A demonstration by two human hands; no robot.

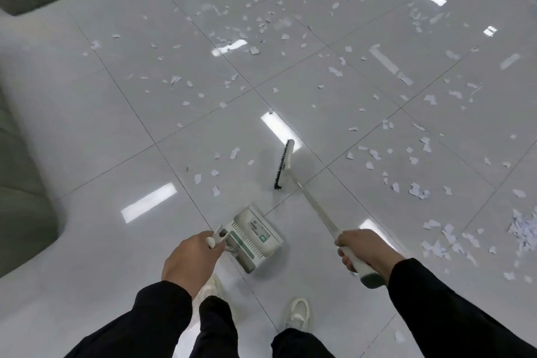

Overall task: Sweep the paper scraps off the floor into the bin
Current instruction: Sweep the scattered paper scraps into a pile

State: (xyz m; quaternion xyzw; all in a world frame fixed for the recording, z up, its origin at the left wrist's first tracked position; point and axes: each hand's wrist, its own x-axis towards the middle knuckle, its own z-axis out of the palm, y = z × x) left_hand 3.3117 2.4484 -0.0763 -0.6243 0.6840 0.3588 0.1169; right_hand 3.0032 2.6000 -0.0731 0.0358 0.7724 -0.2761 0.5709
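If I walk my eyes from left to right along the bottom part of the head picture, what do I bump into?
Sofa → left hand → dustpan → right hand → paper pile.

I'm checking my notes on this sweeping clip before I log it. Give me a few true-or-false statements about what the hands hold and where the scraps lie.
1. The right hand holds the broom by its handle. True.
2. The left hand hangs free. False: it grips the handle of the dustpan.
3. The broom head is inside the dustpan. False: it is out over the floor, apart from the dustpan.
4. Paper scraps lie scattered over the tiles. True.
5. A denser pile of scraps lies at the right edge of the view. True.
6. The dustpan is heaped with paper. False: no scraps show on it.
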